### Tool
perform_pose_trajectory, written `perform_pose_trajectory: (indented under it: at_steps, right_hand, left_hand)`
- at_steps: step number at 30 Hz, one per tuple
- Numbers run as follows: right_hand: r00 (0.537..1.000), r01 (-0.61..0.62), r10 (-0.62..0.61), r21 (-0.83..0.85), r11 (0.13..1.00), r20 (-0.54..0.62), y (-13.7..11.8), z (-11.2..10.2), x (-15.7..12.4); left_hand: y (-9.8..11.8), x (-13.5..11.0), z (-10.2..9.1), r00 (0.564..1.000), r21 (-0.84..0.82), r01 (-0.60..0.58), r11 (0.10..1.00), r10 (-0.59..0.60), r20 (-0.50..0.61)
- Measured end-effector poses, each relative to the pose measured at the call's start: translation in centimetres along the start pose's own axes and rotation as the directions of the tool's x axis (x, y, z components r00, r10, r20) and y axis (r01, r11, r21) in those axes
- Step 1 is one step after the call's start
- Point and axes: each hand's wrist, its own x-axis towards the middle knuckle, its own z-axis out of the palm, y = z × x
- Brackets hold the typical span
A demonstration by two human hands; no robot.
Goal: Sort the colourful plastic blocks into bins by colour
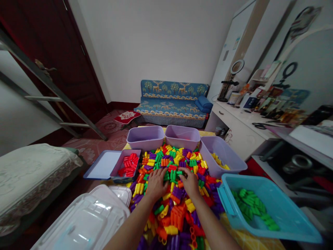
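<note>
Between the hands now, a green piece (179, 172) is pinched, by the look of it, in the fingers of the right hand (190, 182), over the middle of the pile (177, 215). The fingers of the left hand (156, 182) are curled beside other green pieces; whether anything is gripped there cannot be told. Much of the near pile is hidden by the forearms (135, 218), themselves cut off below. Yellow pieces (217, 159) are half screened by the wall of the right-hand bin (208, 163); the clutter (275, 111) on the dresser (234, 119) is blurred. The yellow-covered tabletop (241, 234) is glimpsed near the blue tub (283, 198), and a sofa (169, 107) is seen beyond. The pile is hemmed in by lilac bins (145, 143) at the far edge, a box (116, 168) and white lids (85, 222) leftward, the tub rightward; open air is left above.
</note>
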Motion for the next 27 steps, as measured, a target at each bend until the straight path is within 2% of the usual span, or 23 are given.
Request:
perform_pose_trajectory:
  at_steps: [4,8,10,12,16,18,20,24,25,27]
  right_hand:
    - [0.999,0.034,-0.037,-0.130,0.991,-0.020,-0.2,-0.7,-0.3]
    - [0.997,-0.032,0.025,-0.088,0.996,-0.069,0.6,-1.1,-0.4]
    - [0.989,-0.095,0.097,0.021,0.995,-0.107,1.3,-1.5,-0.4]
    - [0.969,-0.166,0.201,0.226,0.960,-0.144,1.9,-1.9,-0.4]
    - [0.887,-0.244,0.432,0.632,0.736,-0.161,2.0,-3.3,-0.6]
    - [0.852,-0.181,0.476,0.732,0.657,-0.218,1.3,-4.3,-0.7]
    - [0.815,-0.052,0.480,0.783,0.620,-0.326,0.5,-5.4,-0.7]
    - [0.683,0.204,0.497,0.793,0.574,-0.536,-0.1,-7.8,-0.5]
    - [0.652,0.236,0.511,0.791,0.565,-0.560,0.1,-8.2,-0.4]
    - [0.625,0.246,0.529,0.788,0.565,-0.574,0.8,-8.8,-0.3]
  left_hand:
    - [0.0,0.0,-0.1,1.000,-0.001,-0.001,1.000,0.001,0.005]
    - [0.1,0.0,-0.1,1.000,-0.006,0.016,1.000,-0.016,0.017]
    - [0.0,0.0,-0.1,1.000,-0.006,0.014,1.000,-0.014,0.010]
    - [0.0,0.0,0.0,1.000,-0.008,0.006,1.000,-0.006,-0.004]
    - [-0.3,0.0,0.4,1.000,-0.008,-0.008,1.000,0.008,-0.022]
    - [-0.3,0.0,0.5,1.000,-0.006,-0.012,1.000,0.012,-0.025]
    - [-0.4,0.0,0.5,1.000,-0.005,-0.012,1.000,0.012,-0.026]
    - [-0.4,0.0,0.5,1.000,-0.004,-0.009,1.000,0.009,-0.024]
    - [-0.4,0.0,0.5,1.000,-0.004,-0.007,1.000,0.007,-0.024]
    - [-0.4,0.0,0.5,1.000,-0.003,-0.006,1.000,0.006,-0.025]
